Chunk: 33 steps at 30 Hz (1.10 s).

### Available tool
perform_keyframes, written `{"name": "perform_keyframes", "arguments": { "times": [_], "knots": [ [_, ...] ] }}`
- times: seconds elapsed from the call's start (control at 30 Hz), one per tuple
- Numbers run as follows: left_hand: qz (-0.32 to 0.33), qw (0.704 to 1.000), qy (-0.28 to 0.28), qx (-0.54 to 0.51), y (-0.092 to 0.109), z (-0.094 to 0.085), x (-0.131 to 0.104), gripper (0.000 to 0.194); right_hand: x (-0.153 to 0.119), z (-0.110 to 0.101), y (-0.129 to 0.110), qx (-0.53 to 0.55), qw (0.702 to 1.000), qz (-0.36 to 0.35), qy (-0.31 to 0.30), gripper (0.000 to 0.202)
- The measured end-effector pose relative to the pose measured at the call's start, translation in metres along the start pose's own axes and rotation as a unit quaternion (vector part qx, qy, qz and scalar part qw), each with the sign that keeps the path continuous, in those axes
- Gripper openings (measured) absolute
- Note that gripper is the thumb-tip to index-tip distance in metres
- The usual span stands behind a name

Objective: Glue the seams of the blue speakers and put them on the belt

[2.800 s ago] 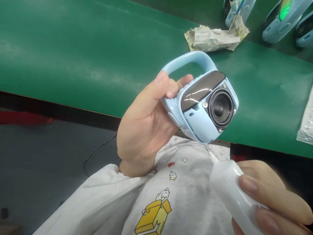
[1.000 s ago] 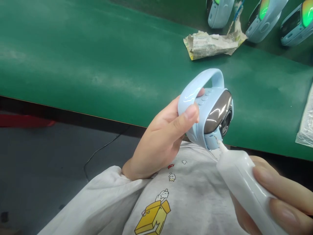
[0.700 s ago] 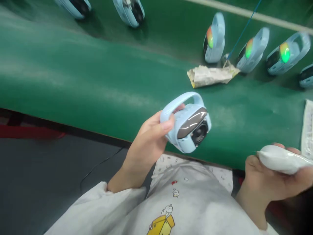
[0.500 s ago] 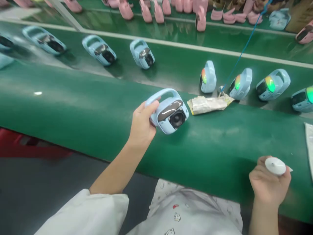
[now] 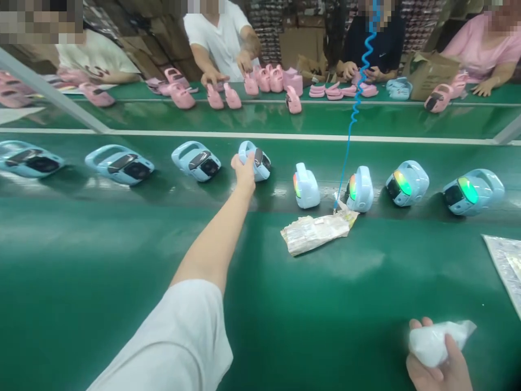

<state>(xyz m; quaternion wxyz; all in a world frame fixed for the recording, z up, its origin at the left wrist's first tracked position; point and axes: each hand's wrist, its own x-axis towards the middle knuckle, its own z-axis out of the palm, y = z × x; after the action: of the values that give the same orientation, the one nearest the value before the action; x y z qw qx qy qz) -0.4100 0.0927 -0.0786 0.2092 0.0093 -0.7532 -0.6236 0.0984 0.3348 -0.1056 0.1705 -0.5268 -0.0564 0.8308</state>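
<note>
While near paper [image 5: 311, 236] and lit speakers [image 5: 409, 183], left hand [image 5: 245, 175] curled round speaker [image 5: 261, 164], right hand [image 5: 445, 374] round white tool [image 5: 430, 343]

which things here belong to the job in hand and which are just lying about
Seem part of the job:
light-blue device, in the left hand
white bottle, in the right hand
other light-blue devices in the row

Seem to be just lying about:
crumpled paper, in front of the row
plastic packet, cut off at the right edge
</note>
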Motion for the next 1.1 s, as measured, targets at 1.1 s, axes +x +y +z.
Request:
{"name": "perform_keyframes", "arguments": {
  "times": [1.1],
  "knots": [
    [-0.051, 0.953, -0.175, -0.242, 0.164, -0.180, -0.269, 0.041, -0.071, 0.041, 0.030, -0.239, 0.935, -0.039, -0.257, 0.043]
  ]
}}
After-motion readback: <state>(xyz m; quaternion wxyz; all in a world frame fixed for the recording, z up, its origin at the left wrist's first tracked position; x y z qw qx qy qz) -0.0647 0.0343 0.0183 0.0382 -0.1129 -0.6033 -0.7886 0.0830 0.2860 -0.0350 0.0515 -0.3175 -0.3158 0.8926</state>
